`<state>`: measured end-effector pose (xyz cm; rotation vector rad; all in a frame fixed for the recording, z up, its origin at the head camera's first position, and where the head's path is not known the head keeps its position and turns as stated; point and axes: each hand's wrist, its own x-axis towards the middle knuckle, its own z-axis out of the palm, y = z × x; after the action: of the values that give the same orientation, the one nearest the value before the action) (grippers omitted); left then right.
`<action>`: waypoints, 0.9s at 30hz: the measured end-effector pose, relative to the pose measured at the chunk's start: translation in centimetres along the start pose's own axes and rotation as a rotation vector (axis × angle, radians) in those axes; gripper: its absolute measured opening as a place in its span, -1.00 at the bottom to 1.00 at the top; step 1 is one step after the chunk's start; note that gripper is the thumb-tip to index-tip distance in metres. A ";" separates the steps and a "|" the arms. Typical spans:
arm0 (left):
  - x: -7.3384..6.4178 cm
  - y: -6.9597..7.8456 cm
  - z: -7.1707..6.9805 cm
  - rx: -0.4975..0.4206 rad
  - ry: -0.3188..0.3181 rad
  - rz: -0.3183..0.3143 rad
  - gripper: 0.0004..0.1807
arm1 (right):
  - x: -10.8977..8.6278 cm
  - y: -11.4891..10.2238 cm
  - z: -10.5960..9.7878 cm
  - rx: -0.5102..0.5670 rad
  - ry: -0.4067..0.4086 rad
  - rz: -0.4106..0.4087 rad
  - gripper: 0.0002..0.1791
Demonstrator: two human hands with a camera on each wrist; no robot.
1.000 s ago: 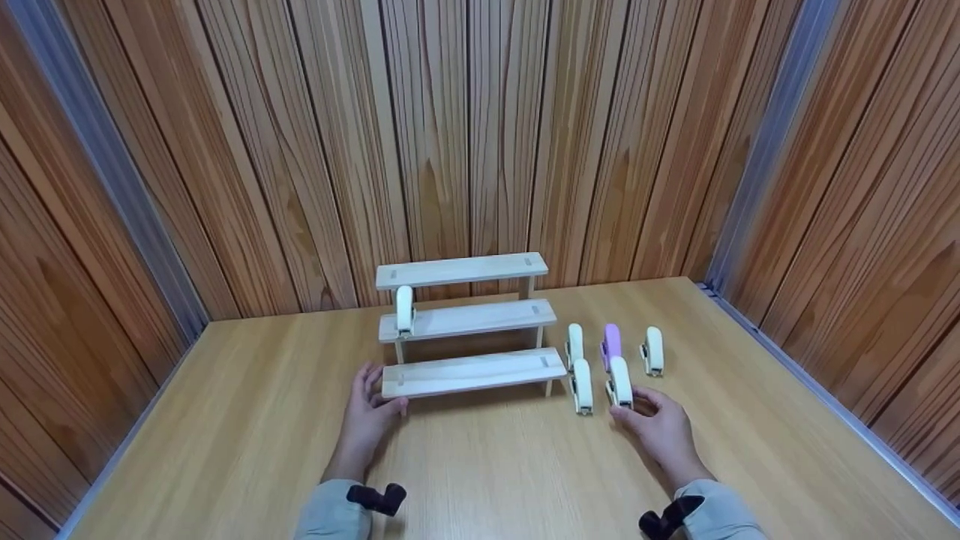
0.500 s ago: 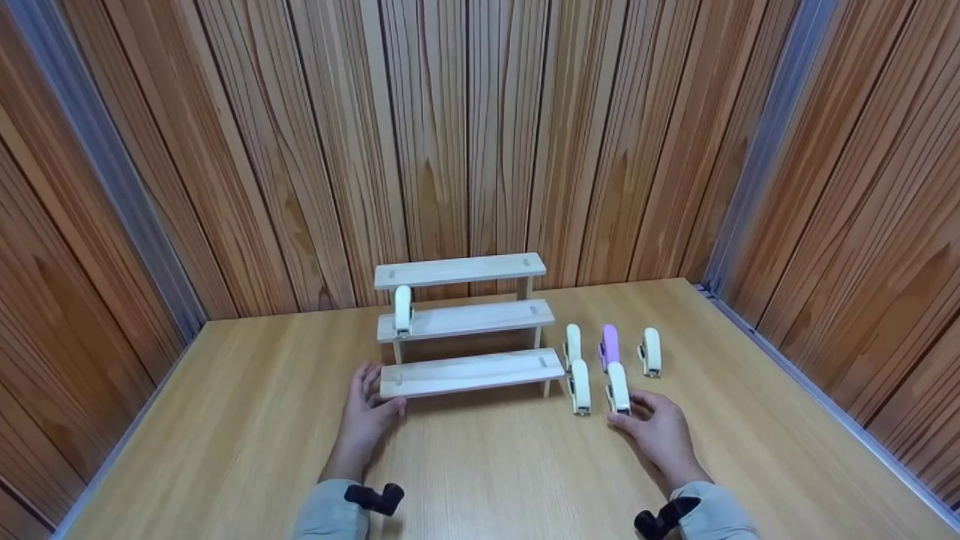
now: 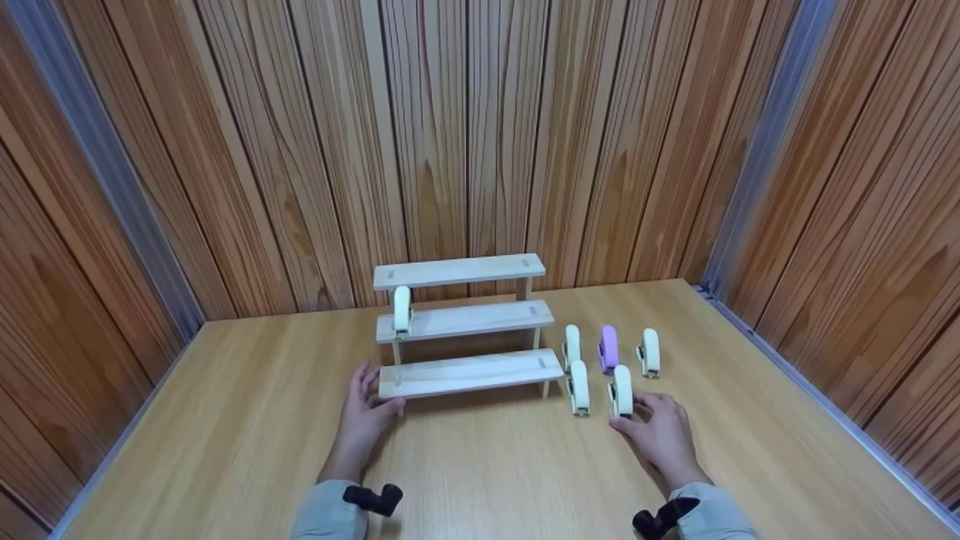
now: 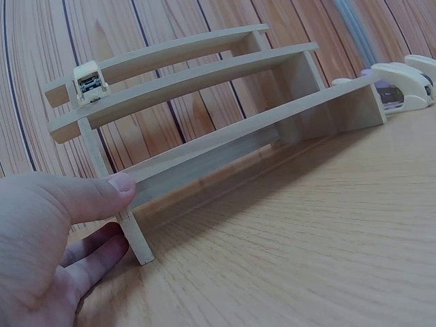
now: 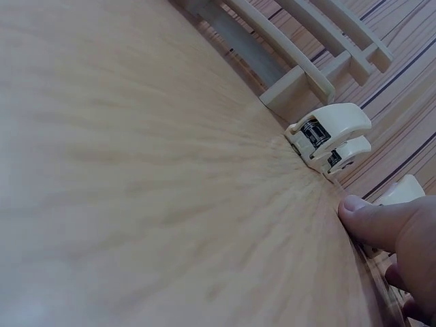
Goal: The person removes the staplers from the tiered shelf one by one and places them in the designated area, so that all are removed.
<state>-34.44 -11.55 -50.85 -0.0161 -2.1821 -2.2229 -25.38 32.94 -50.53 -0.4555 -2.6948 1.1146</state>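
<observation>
A three-tier wooden display stand (image 3: pixel 472 373) stands on the table. My left hand (image 3: pixel 367 424) grips the left end of its lowest tier; the left wrist view shows the thumb in front and fingers behind the leg. Upright on the middle tier, at its left end, is a cream mini stapler (image 3: pixel 402 309). My right hand (image 3: pixel 664 435) pinches another cream stapler (image 3: pixel 622 390) low down, between thumb and fingers. In the right wrist view the thumb (image 5: pixel 381 221) hides much of that stapler. A purple stapler (image 3: pixel 608 349) stands just behind it.
Two cream staplers, a nearer one (image 3: pixel 578 388) and a farther one (image 3: pixel 571 345), stand close to the stand's right end. Another cream stapler (image 3: pixel 649 352) stands at the far right. Wood-panelled walls (image 3: pixel 465 135) enclose the table (image 3: pixel 480 472).
The stapler in my right hand has shifted slightly toward me, and a gap now shows between it and the purple stapler. My left hand keeps its hold on the stand.
</observation>
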 end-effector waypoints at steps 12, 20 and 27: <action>-0.1 0.2 -0.3 0.005 0.001 -0.017 0.05 | 0.1 -0.2 0.1 -0.011 0.010 -0.005 -0.18; -0.3 0.1 -0.3 0.003 -0.002 -0.028 0.08 | 0.1 -0.3 0.2 -0.021 -0.005 0.003 -0.16; -0.1 -0.1 0.0 -0.005 -0.005 0.004 0.06 | 0.0 0.0 0.1 -0.070 0.001 -0.032 -0.19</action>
<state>-34.34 -11.57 -50.91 -0.0258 -2.1765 -2.2288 -25.44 32.87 -50.55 -0.4222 -2.7369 1.0146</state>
